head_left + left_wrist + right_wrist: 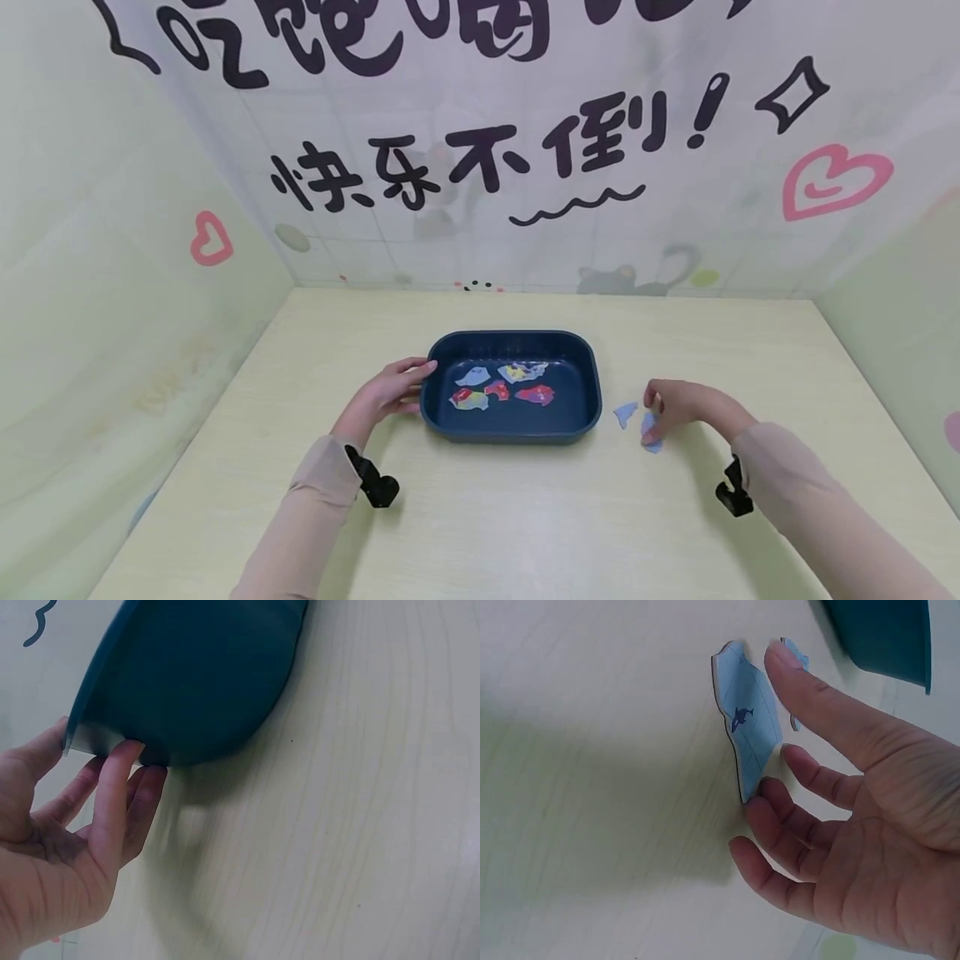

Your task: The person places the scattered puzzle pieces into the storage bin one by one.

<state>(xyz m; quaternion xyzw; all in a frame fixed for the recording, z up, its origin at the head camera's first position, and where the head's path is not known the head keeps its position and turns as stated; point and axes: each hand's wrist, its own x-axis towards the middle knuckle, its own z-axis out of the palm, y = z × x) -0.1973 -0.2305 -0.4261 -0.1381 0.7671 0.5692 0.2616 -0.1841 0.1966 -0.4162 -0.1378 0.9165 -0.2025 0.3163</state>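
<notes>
A dark blue rectangular tray (510,429) sits on the table with several colourful flat puzzle pieces inside. My left hand (392,387) holds its left end, thumb at the rim and fingers against the outer wall (195,690). Right of the tray, my right hand (675,408) is over a light blue puzzle piece (746,705) printed with a dark orca. In the right wrist view, the thumb and fingertips are right at that piece's edge, fingers loosely bent. A smaller light blue piece (626,414) lies between this hand and the tray, partly hidden behind the thumb in the right wrist view.
The pale wooden table (480,517) is enclosed by printed fabric walls at the back (450,250) and both sides. Inside the tray are a red piece (536,395), a pale blue piece (472,377) and others. Black wrist mounts (375,483) are worn on both sleeves.
</notes>
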